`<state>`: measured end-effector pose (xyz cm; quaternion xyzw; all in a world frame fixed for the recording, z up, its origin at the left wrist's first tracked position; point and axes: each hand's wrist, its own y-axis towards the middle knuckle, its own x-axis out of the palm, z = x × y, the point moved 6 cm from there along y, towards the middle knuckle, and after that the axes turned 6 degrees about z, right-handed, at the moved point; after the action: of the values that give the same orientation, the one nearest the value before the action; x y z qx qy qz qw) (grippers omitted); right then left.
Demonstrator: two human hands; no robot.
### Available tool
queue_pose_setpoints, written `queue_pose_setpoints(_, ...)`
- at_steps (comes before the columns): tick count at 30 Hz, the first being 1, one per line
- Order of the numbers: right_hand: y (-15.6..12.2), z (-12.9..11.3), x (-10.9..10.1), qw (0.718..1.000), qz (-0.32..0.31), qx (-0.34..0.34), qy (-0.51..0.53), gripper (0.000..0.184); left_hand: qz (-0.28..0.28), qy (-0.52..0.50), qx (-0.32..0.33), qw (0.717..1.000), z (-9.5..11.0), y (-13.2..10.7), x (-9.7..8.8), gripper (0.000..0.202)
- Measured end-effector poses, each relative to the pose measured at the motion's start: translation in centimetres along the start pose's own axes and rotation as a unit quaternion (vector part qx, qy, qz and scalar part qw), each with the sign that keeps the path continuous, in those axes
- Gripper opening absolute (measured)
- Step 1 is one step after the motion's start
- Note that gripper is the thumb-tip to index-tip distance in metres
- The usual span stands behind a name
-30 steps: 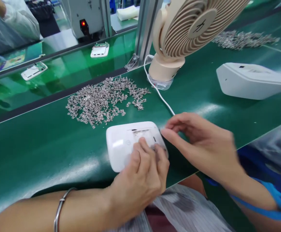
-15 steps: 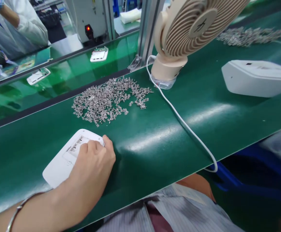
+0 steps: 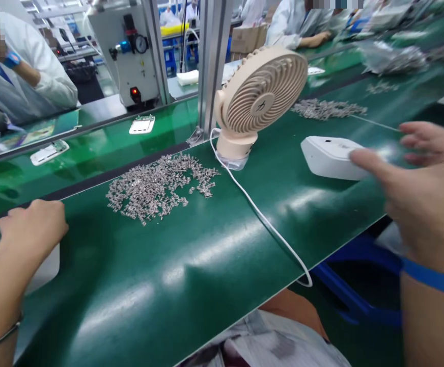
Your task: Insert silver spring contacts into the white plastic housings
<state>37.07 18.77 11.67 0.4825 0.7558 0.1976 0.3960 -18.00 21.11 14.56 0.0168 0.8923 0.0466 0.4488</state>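
Note:
At the far left, my left hand (image 3: 34, 229) is closed on a white plastic device housing (image 3: 48, 270), mostly hidden under the hand and wrist. My right hand (image 3: 428, 188), blurred by motion and with a blue band at its wrist, reaches in from the right with thumb and fingers apart. Its thumb overlaps the near right end of a second white housing (image 3: 332, 158); whether they touch I cannot tell. Between the hands lies a spread pile of small metal clips (image 3: 153, 188).
A beige fan (image 3: 260, 102) stands on the green work surface (image 3: 138, 270), its white cable (image 3: 264, 219) running over the front edge. Another pile of metal parts (image 3: 325, 108) lies beyond it. Opened white housings (image 3: 141, 125) rest on the far belt. A co-worker (image 3: 46, 66) sits behind it.
My left hand has moved left with the white housing. My right hand has come into view by the second housing. The camera view has shifted, showing more of the background.

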Motion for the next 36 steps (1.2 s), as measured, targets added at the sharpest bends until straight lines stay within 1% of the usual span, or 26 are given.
queue_pose_setpoints(2,0.6,2.6,2.2,0.99,-0.018,0.109,-0.09,0.096,0.004,0.02,-0.003,1.0,-0.2,-0.2,-1.1,0.042)
queue_pose_setpoints(4,0.8,4.4,4.2,0.966,-0.032,0.189,-0.171,0.105,0.023,0.001,0.038,0.999,0.9,-0.6,-2.4,0.047)
queue_pose_setpoints(5,0.9,4.9,5.0,0.96,-0.038,0.205,-0.187,0.103,0.027,-0.01,0.056,0.998,1.5,-0.8,-3.0,0.047)
queue_pose_setpoints(7,1.3,5.1,5.9,0.957,-0.031,0.215,-0.19,0.09,0.02,-0.04,0.098,0.994,2.9,-1.4,-3.7,0.045)
queue_pose_setpoints(9,1.2,4.6,5.3,0.954,-0.012,0.234,-0.185,0.075,0.022,-0.055,0.117,0.991,4.1,-2.0,-4.4,0.042)
queue_pose_setpoints(10,0.8,4.2,4.5,0.953,-0.002,0.249,-0.174,0.069,0.038,-0.055,0.119,0.991,4.6,-2.4,-4.8,0.041)
queue_pose_setpoints(12,-0.7,2.3,2.7,0.964,-0.017,0.245,-0.099,0.057,0.104,-0.064,0.145,0.982,6.2,-3.6,-6.3,0.039)
queue_pose_setpoints(13,-1.8,0.7,2.0,0.976,-0.057,0.211,-0.025,0.05,0.151,-0.08,0.169,0.971,7.2,-4.6,-7.2,0.039)
queue_pose_setpoints(14,-3.1,-1.8,1.7,0.98,-0.143,0.123,0.063,0.046,0.199,-0.105,0.203,0.953,8.3,-5.8,-8.2,0.039)
queue_pose_setpoints(15,-5.0,-4.8,1.2,0.964,-0.221,0.021,0.144,0.046,0.245,-0.136,0.235,0.931,9.5,-7.1,-9.2,0.04)
queue_pose_setpoints(16,-7.3,-7.8,0.4,0.926,-0.302,-0.086,0.208,0.047,0.27,-0.162,0.275,0.908,10.7,-8.5,-10.0,0.044)
queue_pose_setpoints(17,-9.6,-10.6,-0.5,0.88,-0.356,-0.183,0.256,0.049,0.276,-0.178,0.311,0.892,11.9,-9.7,-10.4,0.048)
queue_pose_setpoints(18,-11.7,-12.7,-1.1,0.834,-0.403,-0.251,0.281,0.055,0.265,-0.186,0.345,0.881,13.0,-10.8,-10.6,0.051)
queue_pose_setpoints(19,-13.4,-14.4,-1.4,0.794,-0.444,-0.286,0.3,0.061,0.263,-0.189,0.375,0.869,14.0,-11.7,-10.7,0.052)
queue_pose_setpoints(20,-14.6,-15.7,-1.2,0.765,-0.475,-0.311,0.305,0.066,0.26,-0.183,0.396,0.862,14.8,-12.5,-10.6,0.05)
queue_pose_setpoints(21,-15.3,-16.7,-0.6,0.741,-0.502,-0.326,0.305,0.071,0.259,-0.172,0.409,0.858,15.3,-13.1,-10.5,0.047)
queue_pose_setpoints(22,-15.6,-17.5,0.3,0.726,-0.52,-0.333,0.302,0.071,0.259,-0.158,0.416,0.857,15.7,-13.4,-10.3,0.042)
queue_pose_setpoints(23,-15.5,-18.2,1.5,0.725,-0.523,-0.336,0.297,0.067,0.253,-0.144,0.421,0.859,16.0,-13.6,-9.9,0.036)
queue_pose_setpoints(24,-15.1,-18.8,3.0,0.732,-0.516,-0.338,0.289,0.058,0.243,-0.133,0.42,0.864,16.2,-13.7,-9.6,0.031)
queue_pose_setpoints(25,-14.5,-19.2,4.6,0.755,-0.496,-0.334,0.271,0.042,0.232,-0.126,0.417,0.87,16.3,-13.7,-9.3,0.028)
queue_pose_setpoints(26,-13.9,-19.6,6.2,0.787,-0.461,-0.333,0.241,0.029,0.222,-0.122,0.416,0.873,16.3,-13.7,-9.0,0.026)
queue_pose_setpoints(28,-13.5,-20.1,9.3,0.822,-0.429,-0.351,0.133,0.019,0.215,-0.116,0.414,0.877,16.3,-13.7,-8.8,0.026)
queue_pose_setpoints(29,-13.7,-20.3,10.6,0.826,-0.423,-0.363,0.079,0.017,0.218,-0.114,0.409,0.879,16.2,-13.7,-8.9,0.027)
queue_pose_setpoints(31,-14.4,-20.4,12.4,0.82,-0.423,-0.385,-0.003,0.017,0.241,-0.113,0.393,0.88,15.9,-13.7,-9.1,0.031)
queue_pose_setpoints(34,-15.3,-20.4,13.2,0.811,-0.421,-0.406,-0.034,0.02,0.292,-0.116,0.342,0.886,15.1,-13.5,-9.4,0.032)
queue_pose_setpoints(36,-15.5,-20.2,13.1,0.806,-0.423,-0.412,-0.032,0.023,0.299,-0.114,0.324,0.89,15.0,-13.3,-9.2,0.027)
